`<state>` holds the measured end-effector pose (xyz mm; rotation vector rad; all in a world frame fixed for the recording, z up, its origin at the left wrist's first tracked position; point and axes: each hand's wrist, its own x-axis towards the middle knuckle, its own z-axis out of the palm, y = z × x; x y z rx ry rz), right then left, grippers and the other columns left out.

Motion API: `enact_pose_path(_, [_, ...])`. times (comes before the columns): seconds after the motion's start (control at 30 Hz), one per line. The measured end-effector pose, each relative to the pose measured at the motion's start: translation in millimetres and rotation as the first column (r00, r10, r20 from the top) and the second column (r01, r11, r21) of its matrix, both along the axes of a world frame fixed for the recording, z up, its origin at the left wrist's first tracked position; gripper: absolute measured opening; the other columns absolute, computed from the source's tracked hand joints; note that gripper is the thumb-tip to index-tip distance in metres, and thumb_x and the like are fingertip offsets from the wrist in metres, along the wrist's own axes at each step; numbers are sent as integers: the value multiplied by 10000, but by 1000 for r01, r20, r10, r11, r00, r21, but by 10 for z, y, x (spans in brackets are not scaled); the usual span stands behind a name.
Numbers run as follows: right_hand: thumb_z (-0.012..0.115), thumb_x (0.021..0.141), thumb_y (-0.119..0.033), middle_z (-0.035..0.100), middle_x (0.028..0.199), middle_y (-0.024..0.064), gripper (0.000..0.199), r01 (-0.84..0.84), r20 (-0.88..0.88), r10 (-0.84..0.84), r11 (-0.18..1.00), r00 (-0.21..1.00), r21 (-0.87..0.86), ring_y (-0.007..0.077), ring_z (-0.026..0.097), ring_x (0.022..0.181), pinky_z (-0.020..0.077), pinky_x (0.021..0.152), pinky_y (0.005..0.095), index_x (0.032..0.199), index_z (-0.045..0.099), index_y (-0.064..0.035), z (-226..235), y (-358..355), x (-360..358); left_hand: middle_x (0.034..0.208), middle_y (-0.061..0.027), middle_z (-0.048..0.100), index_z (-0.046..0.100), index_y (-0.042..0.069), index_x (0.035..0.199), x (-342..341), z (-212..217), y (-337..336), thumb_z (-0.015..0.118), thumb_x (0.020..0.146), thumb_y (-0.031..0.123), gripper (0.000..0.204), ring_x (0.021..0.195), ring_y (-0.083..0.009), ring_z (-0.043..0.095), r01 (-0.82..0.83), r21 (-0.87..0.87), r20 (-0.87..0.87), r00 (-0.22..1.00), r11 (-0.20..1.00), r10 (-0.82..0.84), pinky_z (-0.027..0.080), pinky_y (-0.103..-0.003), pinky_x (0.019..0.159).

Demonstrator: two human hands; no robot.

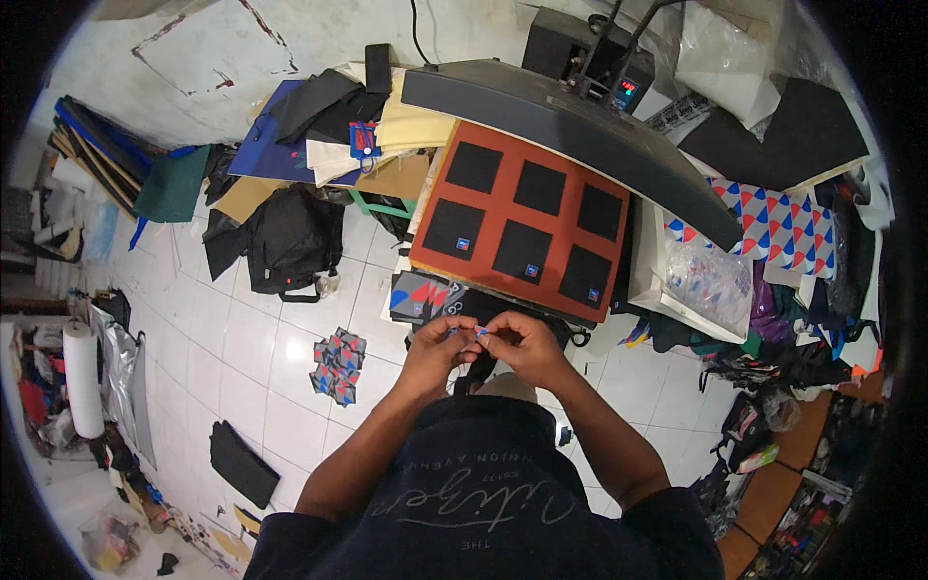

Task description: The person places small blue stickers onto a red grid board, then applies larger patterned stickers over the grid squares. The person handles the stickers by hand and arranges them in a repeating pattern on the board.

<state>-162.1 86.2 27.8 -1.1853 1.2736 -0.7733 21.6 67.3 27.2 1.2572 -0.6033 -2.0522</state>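
Note:
Close together in front of my body, my left hand (437, 356) and my right hand (527, 350) pinch a tiny blue-and-white label (481, 332) between their fingertips. Just beyond them is an opened heat press, its dark upper plate (541, 106) raised over a rust-red lower pad (507, 193). Two rows of black fabric squares lie on the pad. Each square in the near row (517, 248) bears a small blue-and-red label (532, 271) near its lower right corner; the far-row squares (474, 167) look plain. Grey, blue and red printed pieces (420, 295) lie at the pad's near-left edge.
More printed pieces (337, 367) are heaped on the white tiled floor (222, 333). A black backpack (293, 240) sits to the left, near stacked fabric sheets (329, 111). At right, a white box (643, 290) contains a clear plastic bag (710, 278), beside patterned sheets (788, 232).

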Motion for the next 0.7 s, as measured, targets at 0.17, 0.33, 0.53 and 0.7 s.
enact_pose_path(0.17, [636,871,-163,662,857,89,184,106,-23,-107,994,994,-31,144,646,795,499,706,296,976,625,-12,1,-3,269,859,-56,630,595,30,1027,149,-54,7,601,894,72,139,769,-131,609,0,19,-26,1000,1000,1,499,-255,691])
enact_pose_path(0.33, [622,873,-150,664,939,103,220,8,-156,-33,987,987,-161,150,645,838,498,747,299,1042,617,-10,30,-101,425,862,-25,625,600,70,993,401,-188,-44,623,890,149,132,815,-110,610,49,42,-42,998,998,-47,484,-246,716])
enact_pose_path(0.53, [635,881,-145,655,972,110,217,139,67,-140,990,988,15,149,632,868,500,771,289,1032,608,7,68,-299,666,864,-2,596,591,98,959,599,-133,-231,598,897,161,89,785,-98,580,49,143,-104,994,989,-34,457,-236,693])
enact_pose_path(0.7, [648,885,-142,646,907,66,171,232,80,-243,965,967,126,107,606,819,485,720,255,979,611,-3,-19,-416,848,913,-13,571,543,80,1046,744,-83,-425,605,894,173,189,824,-122,545,-30,261,-200,976,965,85,425,-233,709])
